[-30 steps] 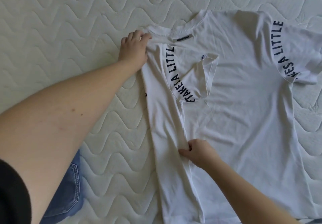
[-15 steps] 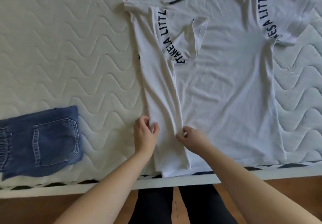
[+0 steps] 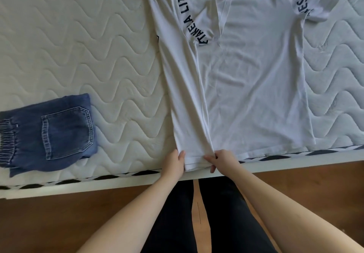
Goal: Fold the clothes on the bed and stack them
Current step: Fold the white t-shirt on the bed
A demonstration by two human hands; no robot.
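Lying flat on the mattress (image 3: 78, 36): white T-shirt (image 3: 252, 87) with black lettering, left side and sleeve folded inward as a long strip, hem reaching the mattress's near edge. Sitting folded near the mattress's near left edge, well apart: blue denim shorts (image 3: 51, 132), back pocket facing up

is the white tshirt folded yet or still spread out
Partly folded: the white t-shirt has its left side and sleeve turned inward; the right side and sleeve lie spread flat.
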